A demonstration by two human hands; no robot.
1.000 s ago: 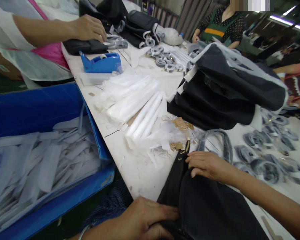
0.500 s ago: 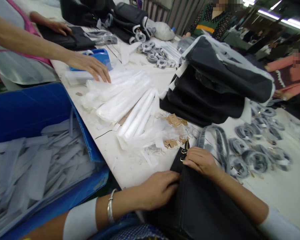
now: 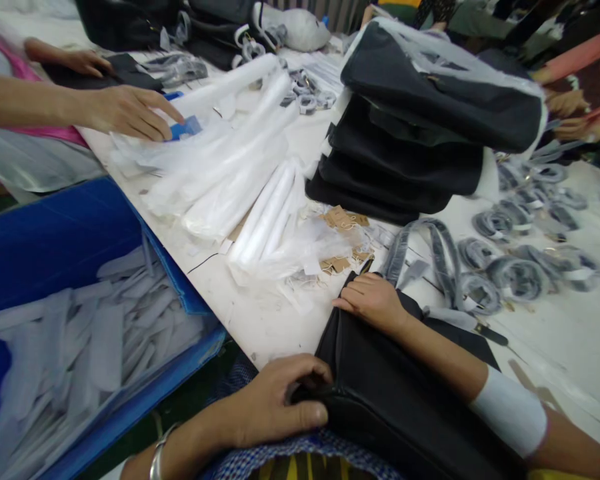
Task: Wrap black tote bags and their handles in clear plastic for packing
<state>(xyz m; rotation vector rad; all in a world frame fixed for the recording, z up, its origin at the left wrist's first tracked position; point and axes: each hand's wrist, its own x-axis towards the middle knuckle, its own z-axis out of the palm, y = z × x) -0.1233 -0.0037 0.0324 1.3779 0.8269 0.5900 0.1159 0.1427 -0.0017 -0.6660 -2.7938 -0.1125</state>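
A black bag (image 3: 395, 400) lies tilted across my lap and against the table's near edge. My right hand (image 3: 373, 300) is closed over its top edge, fingers bent round the black material. Lower down, my left hand (image 3: 285, 400) grips the near end of the same bag between thumb and fingers; its fingertips are partly hidden by the bag. Just beyond my right hand lie brown paper tags (image 3: 343, 223) with white strings. A plastic-wrapped strap (image 3: 443, 260) forms a loop to the right of them.
White plastic bags (image 3: 230, 167) spread over the table (image 3: 260, 320). Behind stands a stack of black bags (image 3: 405, 140), with several wrapped coiled straps (image 3: 517, 277) at right. A blue bin (image 3: 65, 227) holds pale strips. A co-worker's hand (image 3: 130, 113) reaches in from the left.
My left hand has moved down and toward me along the bag. The bag has turned, and its gold rings no longer show. At left, the co-worker's hand has moved left, shifting the plastic bags.
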